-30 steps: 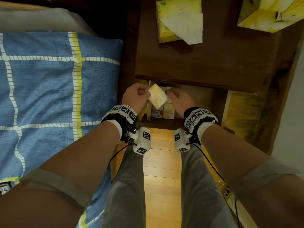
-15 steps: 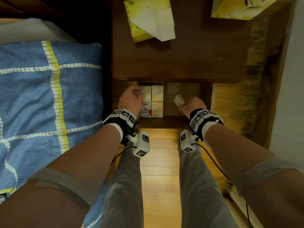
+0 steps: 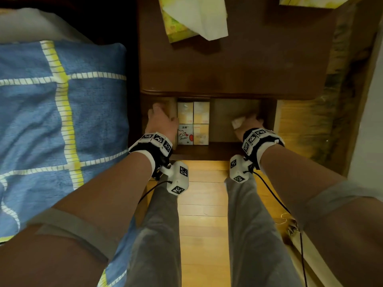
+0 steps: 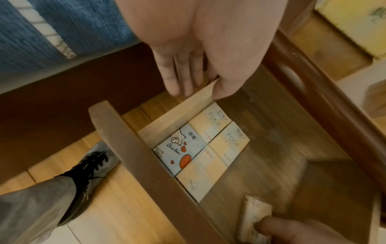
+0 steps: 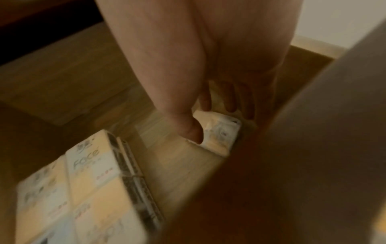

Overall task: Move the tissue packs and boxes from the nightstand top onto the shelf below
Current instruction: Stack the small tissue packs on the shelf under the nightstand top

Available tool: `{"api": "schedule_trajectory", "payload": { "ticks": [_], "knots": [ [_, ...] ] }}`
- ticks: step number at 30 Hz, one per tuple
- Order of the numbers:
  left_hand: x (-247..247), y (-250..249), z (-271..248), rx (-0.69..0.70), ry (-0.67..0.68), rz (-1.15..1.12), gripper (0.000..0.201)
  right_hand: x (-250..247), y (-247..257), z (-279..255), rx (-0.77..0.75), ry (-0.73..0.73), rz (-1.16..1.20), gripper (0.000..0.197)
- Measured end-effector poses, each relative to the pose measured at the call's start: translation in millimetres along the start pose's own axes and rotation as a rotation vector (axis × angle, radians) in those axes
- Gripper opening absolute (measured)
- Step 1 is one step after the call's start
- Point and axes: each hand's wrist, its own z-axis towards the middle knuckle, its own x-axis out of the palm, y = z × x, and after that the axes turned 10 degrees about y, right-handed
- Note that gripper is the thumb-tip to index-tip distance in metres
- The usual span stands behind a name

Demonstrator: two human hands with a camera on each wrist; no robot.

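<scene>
Four tissue packs [image 3: 193,123] lie flat in a two-by-two block on the left part of the lower shelf [image 3: 228,129], touching each other; the left wrist view reads "Face" on two of them and "Biu Biu~" with a cartoon figure and red hearts on the pale-blue one [image 4: 181,150] — the head view only resolves the cartoon and hearts. Left hand [image 3: 163,124] is at the shelf's left upright [image 3: 172,108], fingers straight and together on the outer face and the thumb on the inner side, holding no pack. Right hand [image 3: 247,126] pinches a small tissue pack [image 5: 217,135] between thumb and curled fingers, low in the right part of the shelf close to the right side wall; whether the pack touches the shelf board I cannot tell, right wrist view is blurred. Open shelf board lies between this pack and the block of four. On the nightstand worktop [image 3: 238,69] an opened yellow tissue box [image 3: 176,27] with a white tissue [image 3: 199,15] pulled out sits near the back, and a second yellow box [image 3: 310,1] is cut off at the top edge of the head view — well apart, bare wood in front of both. Blue checked bedding [image 3: 62,110] lies to the left, plank floor [image 3: 203,214] below.
</scene>
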Motion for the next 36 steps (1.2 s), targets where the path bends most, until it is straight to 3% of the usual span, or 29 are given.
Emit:
{"api": "schedule_trajectory", "payload": {
  "ticks": [3,6,11,15,20,26,30,33,36],
  "knots": [
    [9.7,-0.2,7.3,-0.051,0.081,0.041,0.048,5.3,-1.4,4.6,-0.095,0.131,0.105,0.053],
    [15.3,1.0,10.7,-0.069,0.079,0.048,0.050,11.4,12.2,-6.9,-0.142,0.213,0.021,0.038],
    [9.8,4.9,12.7,-0.077,0.111,0.056,0.052,21.5,32.6,-14.8,-0.158,0.256,-0.041,0.042],
    [6.1,5.9,13.0,-0.066,0.119,0.044,0.049,20.4,30.0,-7.9,-0.239,0.193,0.110,0.052],
    [7.2,7.6,13.5,-0.060,0.111,0.016,0.051,35.9,30.0,-5.0,-0.313,0.284,0.033,0.057],
    [1.7,8.0,5.6,-0.025,0.117,0.004,0.050,32.8,29.1,-12.7,-0.289,0.187,0.135,0.069],
    [-17.9,-6.9,-9.0,0.012,0.106,-0.034,0.049,8.7,27.2,-38.1,-0.329,0.195,0.218,0.051],
    [-42.0,-29.6,-24.6,0.048,0.053,-0.032,0.030,-20.7,28.3,-78.7,-0.390,0.258,0.362,0.026],
    [-69.6,-55.9,-38.4,0.086,-0.022,-0.021,0.020,-52.1,33.9,-120.3,-0.499,0.316,0.450,0.017]
  ]
}}
